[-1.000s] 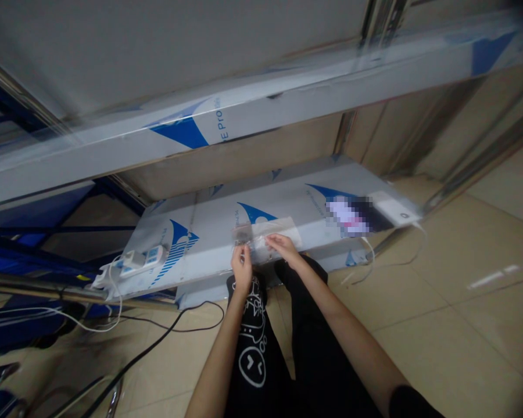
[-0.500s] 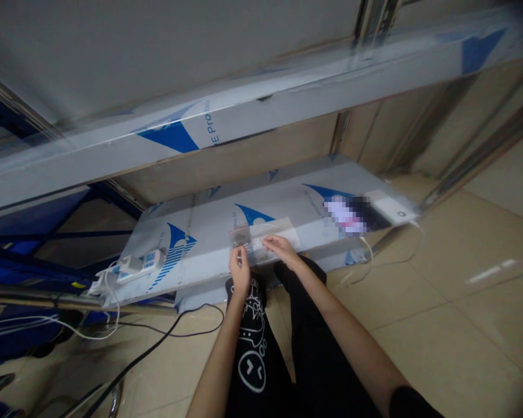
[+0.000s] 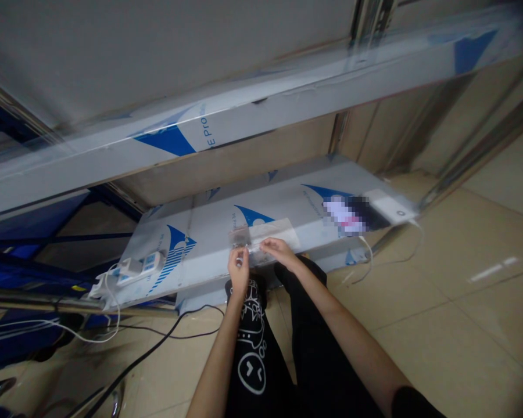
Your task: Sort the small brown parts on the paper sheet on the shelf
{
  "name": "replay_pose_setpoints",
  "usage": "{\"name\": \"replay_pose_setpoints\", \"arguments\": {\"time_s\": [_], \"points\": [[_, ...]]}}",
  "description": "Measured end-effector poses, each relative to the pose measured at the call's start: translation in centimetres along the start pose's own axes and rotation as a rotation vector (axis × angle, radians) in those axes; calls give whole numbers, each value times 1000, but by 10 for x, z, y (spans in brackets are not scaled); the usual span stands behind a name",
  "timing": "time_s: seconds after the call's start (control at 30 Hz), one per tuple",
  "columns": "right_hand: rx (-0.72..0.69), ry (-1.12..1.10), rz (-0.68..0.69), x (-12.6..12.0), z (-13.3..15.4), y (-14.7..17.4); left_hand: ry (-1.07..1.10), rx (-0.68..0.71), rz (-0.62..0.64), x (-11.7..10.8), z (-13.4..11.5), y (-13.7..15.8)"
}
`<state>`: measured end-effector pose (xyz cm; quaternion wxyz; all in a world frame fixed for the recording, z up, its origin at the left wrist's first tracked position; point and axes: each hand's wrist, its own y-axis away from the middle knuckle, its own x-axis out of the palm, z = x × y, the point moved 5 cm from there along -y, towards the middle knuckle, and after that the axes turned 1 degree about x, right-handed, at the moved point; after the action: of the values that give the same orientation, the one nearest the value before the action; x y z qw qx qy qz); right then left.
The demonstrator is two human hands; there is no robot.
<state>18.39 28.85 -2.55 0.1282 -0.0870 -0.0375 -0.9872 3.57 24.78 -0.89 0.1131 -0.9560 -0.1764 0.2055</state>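
Over the front edge of the lower shelf [image 3: 213, 232], my left hand [image 3: 239, 268] has thumb and forefinger pinched together on something too small to name. My right hand [image 3: 281, 252] is close beside it on the right, its fingertips also pinched and pointing toward the left hand. What lies in that pinch is hidden. Just beyond the left fingertips lies a small clear plastic bag [image 3: 239, 235] with something dark in it. A flat whitish sheet [image 3: 285, 231] rests on the shelf behind my right hand.
A white power strip [image 3: 142, 270] with a plugged-in adapter sits at the shelf's left end. To the right are a phone-like screen [image 3: 346, 213], blurred out, and a white device [image 3: 387, 208] with a cable. An upper shelf edge [image 3: 253, 119] crosses above. A black cable [image 3: 157, 337] hangs at left.
Both hands stay at the shelf edge with small finger movements. My right fingertips have shifted slightly left, nearer the left hand. The objects on the shelf lie as before.
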Motion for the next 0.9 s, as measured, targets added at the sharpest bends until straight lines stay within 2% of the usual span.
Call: {"name": "replay_pose_setpoints", "arguments": {"time_s": [0.47, 0.6, 0.9], "points": [[4, -5, 0, 2, -1, -2, -4, 76, -24, -3, -5, 1], [28, -12, -3, 3, -5, -4, -7, 90, 11, 0, -7, 1], [50, 32, 52, 8, -4, -1, -3, 65, 5, 2, 0, -1]]}}
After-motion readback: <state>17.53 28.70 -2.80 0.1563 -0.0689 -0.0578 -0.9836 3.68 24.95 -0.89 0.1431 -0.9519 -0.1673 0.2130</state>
